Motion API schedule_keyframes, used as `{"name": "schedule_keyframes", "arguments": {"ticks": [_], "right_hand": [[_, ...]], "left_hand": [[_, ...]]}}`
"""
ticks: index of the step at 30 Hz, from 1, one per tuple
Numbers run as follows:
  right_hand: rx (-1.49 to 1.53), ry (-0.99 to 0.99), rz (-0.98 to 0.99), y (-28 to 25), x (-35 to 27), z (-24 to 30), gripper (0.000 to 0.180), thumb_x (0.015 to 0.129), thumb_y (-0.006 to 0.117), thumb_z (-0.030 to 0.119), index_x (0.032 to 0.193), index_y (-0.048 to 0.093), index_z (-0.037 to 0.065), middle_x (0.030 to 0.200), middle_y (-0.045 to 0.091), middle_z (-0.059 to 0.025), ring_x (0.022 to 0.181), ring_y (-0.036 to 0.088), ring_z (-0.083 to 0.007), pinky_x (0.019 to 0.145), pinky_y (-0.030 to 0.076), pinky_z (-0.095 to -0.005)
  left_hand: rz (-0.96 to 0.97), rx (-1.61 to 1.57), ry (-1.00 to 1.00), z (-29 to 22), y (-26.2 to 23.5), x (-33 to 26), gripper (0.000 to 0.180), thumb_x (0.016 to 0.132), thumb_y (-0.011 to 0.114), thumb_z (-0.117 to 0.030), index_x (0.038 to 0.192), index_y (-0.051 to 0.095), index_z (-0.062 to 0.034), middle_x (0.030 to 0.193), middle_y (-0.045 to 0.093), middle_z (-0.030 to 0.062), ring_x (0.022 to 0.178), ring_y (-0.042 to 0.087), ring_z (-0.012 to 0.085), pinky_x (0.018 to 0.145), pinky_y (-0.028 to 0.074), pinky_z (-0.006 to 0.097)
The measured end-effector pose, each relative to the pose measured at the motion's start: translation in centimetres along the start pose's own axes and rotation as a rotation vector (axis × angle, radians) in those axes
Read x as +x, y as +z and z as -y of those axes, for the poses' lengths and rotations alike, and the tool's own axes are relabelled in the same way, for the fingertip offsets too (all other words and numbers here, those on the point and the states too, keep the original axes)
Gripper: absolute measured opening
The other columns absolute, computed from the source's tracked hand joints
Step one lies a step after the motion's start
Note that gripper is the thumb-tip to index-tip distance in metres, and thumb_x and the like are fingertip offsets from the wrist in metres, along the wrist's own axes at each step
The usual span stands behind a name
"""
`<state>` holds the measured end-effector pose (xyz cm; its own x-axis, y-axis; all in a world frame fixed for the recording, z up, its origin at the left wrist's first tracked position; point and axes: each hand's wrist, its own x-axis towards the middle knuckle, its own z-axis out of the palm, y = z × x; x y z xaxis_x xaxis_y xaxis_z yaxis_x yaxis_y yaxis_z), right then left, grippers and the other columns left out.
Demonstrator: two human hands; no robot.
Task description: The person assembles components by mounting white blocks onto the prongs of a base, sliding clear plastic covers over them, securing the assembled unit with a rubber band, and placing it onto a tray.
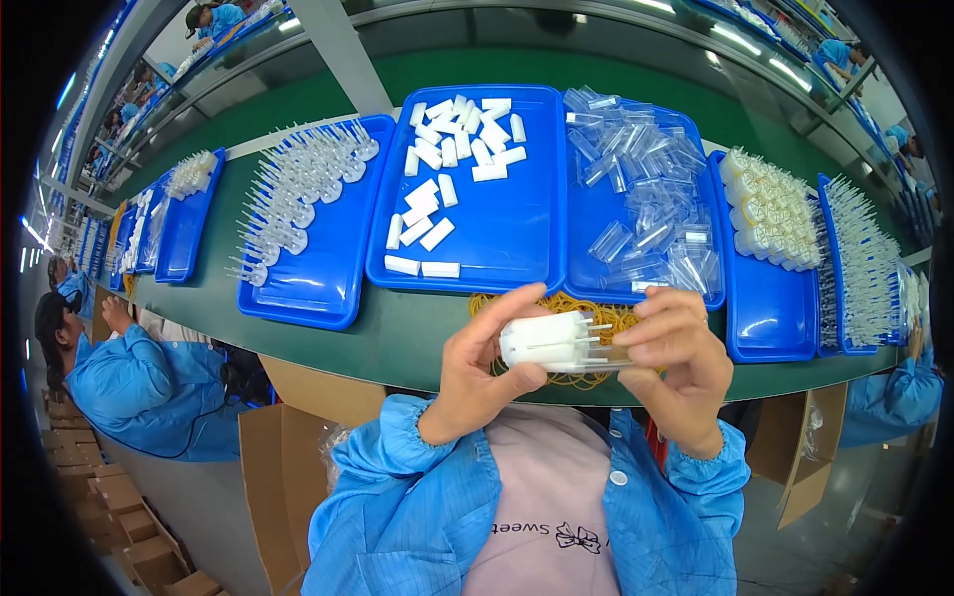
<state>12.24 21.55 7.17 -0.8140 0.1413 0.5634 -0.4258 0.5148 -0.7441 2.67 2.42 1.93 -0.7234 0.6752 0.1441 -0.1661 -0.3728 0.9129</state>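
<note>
Between my hands, in front of my chest, is a white plastic assembly [547,341] of rounded white pieces with thin clear prongs pointing right. My left hand [479,360] is closed around its white end, thumb below and fingers above. My right hand [678,356] pinches at the prong end, its fingers bent around a clear piece whose shape is partly hidden. Beyond my hands, a blue tray [497,238] carries loose white half-round pieces [465,129]. Beside it, another blue tray [586,273] is heaped with clear plastic sleeves [646,159].
Yellow rubber bands [571,379] lie on the green table [417,343] under my hands. A left tray [318,288] holds clear pronged parts [308,194]; a right tray [770,323] holds yellowish-white assemblies [770,209]. Cardboard boxes [283,487] stand below. Co-workers in blue [149,387] sit either side.
</note>
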Motion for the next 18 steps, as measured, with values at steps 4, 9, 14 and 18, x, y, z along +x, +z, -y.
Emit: {"name": "schedule_keyframes", "arguments": {"ticks": [4, 9, 14, 18], "right_hand": [[0.209, 0.15, -0.058, 0.4, -0.1, -0.8, 0.02, 0.071, 0.075, 0.003, 0.086, 0.063, 0.006, 0.091, 0.068, -0.0063, 0.1, 0.056, -0.0244, 0.09, 0.043, -0.039], [0.301, 0.225, -0.059, 0.4, -0.3, -1.2, 0.019, 0.073, 0.074, 0.002, 0.088, 0.062, 0.004, 0.09, 0.068, -0.0065, 0.101, 0.054, -0.0217, 0.089, 0.043, -0.036], [0.256, 0.301, -0.094, 0.4, -0.3, -1.2, 0.022, 0.072, 0.075, 0.004, 0.091, 0.063, 0.004, 0.089, 0.067, -0.0063, 0.097, 0.056, -0.0212, 0.086, 0.045, -0.033], [0.283, 0.32, -0.124, 0.5, -0.2, -1.3, 0.023, 0.071, 0.076, 0.004, 0.09, 0.064, 0.004, 0.089, 0.067, -0.0057, 0.095, 0.058, -0.0226, 0.085, 0.045, -0.0329]], "left_hand": [[-0.066, 0.488, 0.446, -0.6, 0.2, 0.7, 0.065, 0.073, 0.082, -0.022, 0.127, 0.052, -0.0006, 0.119, 0.057, 0.0192, 0.103, 0.062, 0.0228, 0.086, 0.052, 0.033], [-0.073, 0.996, 0.755, -0.9, 0.1, 0.6, 0.045, 0.062, 0.087, -0.023, 0.102, 0.069, -0.0109, 0.11, 0.058, 0.0173, 0.092, 0.066, 0.0265, 0.072, 0.058, 0.033], [-0.089, 1.093, 0.783, -1.4, 0.2, 0.9, 0.041, 0.063, 0.085, -0.02, 0.1, 0.07, -0.0105, 0.105, 0.062, 0.0126, 0.086, 0.067, 0.026, 0.07, 0.058, 0.032], [-0.028, 1.155, 0.779, -1.9, 0.4, 1.3, 0.038, 0.065, 0.083, -0.019, 0.098, 0.069, -0.0071, 0.099, 0.064, 0.0111, 0.083, 0.066, 0.0253, 0.07, 0.057, 0.032]]}}
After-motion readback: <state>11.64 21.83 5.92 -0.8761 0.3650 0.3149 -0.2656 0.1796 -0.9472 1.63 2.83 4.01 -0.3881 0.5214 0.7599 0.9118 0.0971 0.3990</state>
